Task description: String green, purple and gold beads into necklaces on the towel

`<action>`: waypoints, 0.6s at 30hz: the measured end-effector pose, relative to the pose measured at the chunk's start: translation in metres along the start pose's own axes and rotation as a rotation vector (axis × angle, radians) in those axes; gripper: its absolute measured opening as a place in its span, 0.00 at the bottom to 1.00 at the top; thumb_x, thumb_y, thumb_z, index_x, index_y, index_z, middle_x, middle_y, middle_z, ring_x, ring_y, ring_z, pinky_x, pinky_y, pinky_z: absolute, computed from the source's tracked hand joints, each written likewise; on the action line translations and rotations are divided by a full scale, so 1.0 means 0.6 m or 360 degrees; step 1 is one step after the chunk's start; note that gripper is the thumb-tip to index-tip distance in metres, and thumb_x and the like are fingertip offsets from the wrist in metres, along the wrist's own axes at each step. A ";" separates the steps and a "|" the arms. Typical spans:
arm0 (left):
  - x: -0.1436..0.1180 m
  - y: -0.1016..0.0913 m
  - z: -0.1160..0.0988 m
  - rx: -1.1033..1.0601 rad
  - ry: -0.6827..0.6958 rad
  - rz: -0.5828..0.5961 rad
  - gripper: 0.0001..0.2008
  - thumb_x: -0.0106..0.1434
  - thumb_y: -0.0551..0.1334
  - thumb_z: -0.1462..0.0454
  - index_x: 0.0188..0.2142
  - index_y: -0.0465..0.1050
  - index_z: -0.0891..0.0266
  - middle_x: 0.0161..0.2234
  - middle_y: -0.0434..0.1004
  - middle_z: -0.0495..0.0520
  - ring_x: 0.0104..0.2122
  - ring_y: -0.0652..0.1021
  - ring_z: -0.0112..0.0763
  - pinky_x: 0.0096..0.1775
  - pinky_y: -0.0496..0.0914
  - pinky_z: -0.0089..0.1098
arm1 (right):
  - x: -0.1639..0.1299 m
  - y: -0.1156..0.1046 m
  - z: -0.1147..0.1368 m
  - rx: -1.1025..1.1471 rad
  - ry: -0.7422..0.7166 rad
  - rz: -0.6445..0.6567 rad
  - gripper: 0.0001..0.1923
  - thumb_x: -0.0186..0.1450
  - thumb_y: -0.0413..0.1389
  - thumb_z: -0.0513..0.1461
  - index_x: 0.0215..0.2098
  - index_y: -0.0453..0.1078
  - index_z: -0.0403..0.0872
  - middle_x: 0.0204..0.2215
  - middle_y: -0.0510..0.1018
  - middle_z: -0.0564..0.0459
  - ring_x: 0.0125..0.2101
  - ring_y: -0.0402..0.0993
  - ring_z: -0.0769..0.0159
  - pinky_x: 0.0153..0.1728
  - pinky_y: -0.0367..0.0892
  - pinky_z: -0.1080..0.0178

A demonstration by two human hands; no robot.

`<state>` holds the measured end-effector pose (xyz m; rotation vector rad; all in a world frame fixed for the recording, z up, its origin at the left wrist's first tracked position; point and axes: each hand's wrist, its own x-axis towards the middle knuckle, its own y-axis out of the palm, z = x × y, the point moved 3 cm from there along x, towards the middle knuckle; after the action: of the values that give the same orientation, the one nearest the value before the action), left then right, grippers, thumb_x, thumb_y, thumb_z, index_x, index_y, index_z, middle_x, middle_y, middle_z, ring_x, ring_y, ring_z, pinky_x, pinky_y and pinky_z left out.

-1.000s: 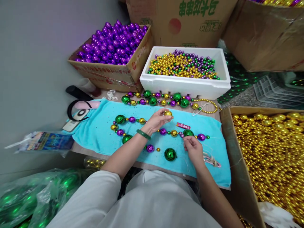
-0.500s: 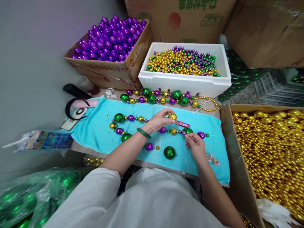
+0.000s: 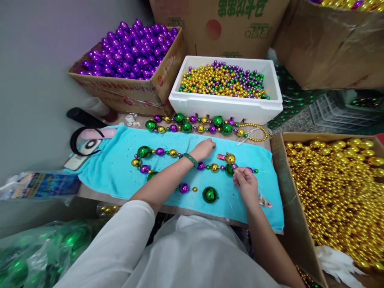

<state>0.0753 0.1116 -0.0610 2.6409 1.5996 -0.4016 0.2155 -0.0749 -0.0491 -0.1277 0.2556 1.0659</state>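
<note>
A part-strung strand of green, purple and gold beads point(image 3: 159, 151) curves across a teal towel point(image 3: 117, 172). My right hand point(image 3: 246, 184) pinches the strand's thread beside a green bead, just below a large gold ball point(image 3: 230, 158) that sits on the thread. My left hand point(image 3: 205, 147), with a green bangle on its wrist, hovers over the towel left of that ball with nothing in it, fingers loosely extended. A small red tag point(image 3: 221, 157) lies between the hand and the ball. A loose green ball point(image 3: 209, 195) and a purple bead point(image 3: 184, 187) rest near the towel's front edge.
A finished strand point(image 3: 192, 126) lies behind the towel. Beyond it stand a white foam box point(image 3: 225, 109) of small mixed beads and a cardboard box of purple balls point(image 3: 129, 48). A carton of gold balls point(image 3: 336, 188) is at the right. Bags of green balls point(image 3: 30, 256) sit lower left.
My left hand has let go of the gold ball, which now sits on the thread by my right hand. The left hand has drawn slightly back and left.
</note>
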 end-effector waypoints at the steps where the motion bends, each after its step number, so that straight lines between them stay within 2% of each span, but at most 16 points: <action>1: 0.001 0.003 0.001 -0.0039 -0.0011 -0.0001 0.15 0.40 0.65 0.82 0.17 0.70 0.60 0.24 0.66 0.50 0.41 0.74 0.38 0.51 0.65 0.30 | -0.002 0.000 0.000 -0.0006 -0.0004 0.0007 0.17 0.53 0.62 0.50 0.29 0.68 0.47 0.16 0.69 0.58 0.17 0.62 0.73 0.18 0.58 0.69; 5: -0.010 0.000 -0.014 -0.0227 -0.0109 0.0022 0.07 0.51 0.67 0.74 0.25 0.73 0.62 0.25 0.71 0.49 0.30 0.75 0.30 0.41 0.70 0.30 | -0.009 -0.002 -0.002 -0.0030 0.0013 0.0009 0.16 0.53 0.62 0.50 0.28 0.69 0.46 0.16 0.69 0.58 0.17 0.62 0.73 0.17 0.59 0.69; 8: -0.028 -0.010 -0.034 -0.0683 -0.0238 0.0074 0.03 0.60 0.65 0.66 0.32 0.72 0.64 0.29 0.76 0.52 0.26 0.75 0.26 0.34 0.71 0.29 | -0.013 -0.002 -0.002 -0.0059 0.0009 0.0022 0.16 0.52 0.61 0.50 0.28 0.70 0.46 0.15 0.68 0.58 0.16 0.61 0.73 0.17 0.58 0.69; 11: -0.044 -0.021 -0.048 -0.1181 -0.0335 0.0060 0.02 0.62 0.63 0.67 0.34 0.71 0.65 0.30 0.78 0.54 0.27 0.76 0.25 0.33 0.71 0.26 | -0.015 0.002 0.000 -0.0079 -0.0013 0.0038 0.15 0.53 0.61 0.49 0.27 0.69 0.46 0.14 0.68 0.58 0.16 0.61 0.73 0.17 0.58 0.69; 18: -0.053 -0.026 -0.053 -0.1371 -0.0382 0.0015 0.04 0.64 0.60 0.71 0.32 0.72 0.66 0.29 0.78 0.54 0.27 0.77 0.24 0.34 0.71 0.25 | -0.014 0.011 -0.001 -0.0115 -0.0049 0.0044 0.16 0.53 0.61 0.50 0.26 0.69 0.46 0.14 0.68 0.58 0.16 0.61 0.73 0.16 0.57 0.69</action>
<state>0.0540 0.0963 -0.0214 1.8651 1.2786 -0.0013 0.2056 -0.0789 -0.0473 -0.1732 0.1917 1.1042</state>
